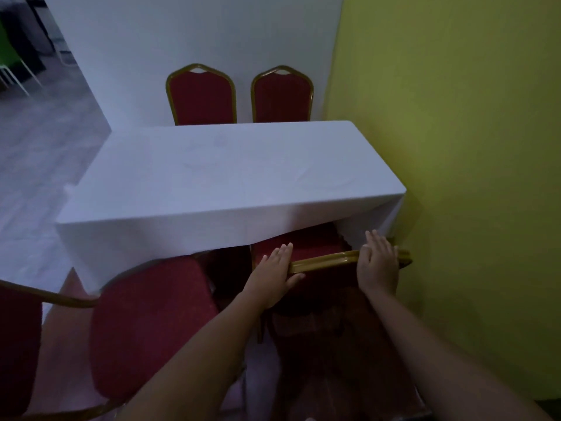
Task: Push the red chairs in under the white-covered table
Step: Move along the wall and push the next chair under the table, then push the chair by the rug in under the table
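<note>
A long table under a white cloth stands against the yellow wall. On its near side, at the right, a red chair with a gold frame has its seat partly under the lifted cloth edge. My left hand and my right hand both grip the gold top rail of its backrest. To the left, a second red chair stands pulled out, only its seat front at the cloth. On the far side, two more red chairs stand with backs upright at the table edge.
The yellow wall runs close along the right side of the table and the held chair. A white wall stands behind the far chairs. Grey floor extends to the left, with green and dark furniture at the far top left.
</note>
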The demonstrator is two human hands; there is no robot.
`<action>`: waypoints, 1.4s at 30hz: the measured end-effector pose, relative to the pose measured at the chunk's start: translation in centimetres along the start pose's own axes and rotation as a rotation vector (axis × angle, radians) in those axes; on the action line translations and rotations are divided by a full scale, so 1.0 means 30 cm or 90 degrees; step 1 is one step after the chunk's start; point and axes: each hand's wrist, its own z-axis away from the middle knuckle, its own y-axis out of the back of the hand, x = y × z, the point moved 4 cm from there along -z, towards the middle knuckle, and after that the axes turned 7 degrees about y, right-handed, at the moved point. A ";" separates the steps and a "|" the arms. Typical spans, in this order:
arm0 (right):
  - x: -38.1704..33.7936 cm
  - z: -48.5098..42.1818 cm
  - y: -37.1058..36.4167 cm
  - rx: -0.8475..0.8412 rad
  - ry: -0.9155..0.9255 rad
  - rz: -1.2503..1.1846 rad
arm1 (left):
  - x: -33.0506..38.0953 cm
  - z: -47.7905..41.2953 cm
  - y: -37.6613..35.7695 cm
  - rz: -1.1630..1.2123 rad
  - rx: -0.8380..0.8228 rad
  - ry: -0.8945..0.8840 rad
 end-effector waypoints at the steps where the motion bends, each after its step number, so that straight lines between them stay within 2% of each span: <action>1: -0.029 0.013 -0.006 0.005 0.006 0.012 | -0.024 0.008 0.006 -0.018 -0.001 -0.004; 4: -0.148 0.062 -0.036 0.003 0.058 0.083 | -0.136 0.045 0.031 -0.041 -0.002 0.019; 8: -0.365 0.150 -0.145 -0.070 0.153 0.147 | -0.337 0.123 0.087 -0.052 0.003 0.070; 15: -0.684 0.271 -0.412 -0.227 0.167 0.080 | -0.726 0.284 0.186 -0.113 0.009 0.170; 22: -0.975 0.343 -0.609 -0.324 0.238 0.067 | -1.060 0.490 0.321 -0.139 0.061 0.292; 33: -1.371 0.409 -0.861 -0.431 0.404 0.032 | -1.458 0.719 0.536 -0.171 0.133 0.468; 42: -1.682 0.431 -1.012 -0.462 0.506 0.017 | -1.669 0.764 0.745 -0.215 0.153 0.533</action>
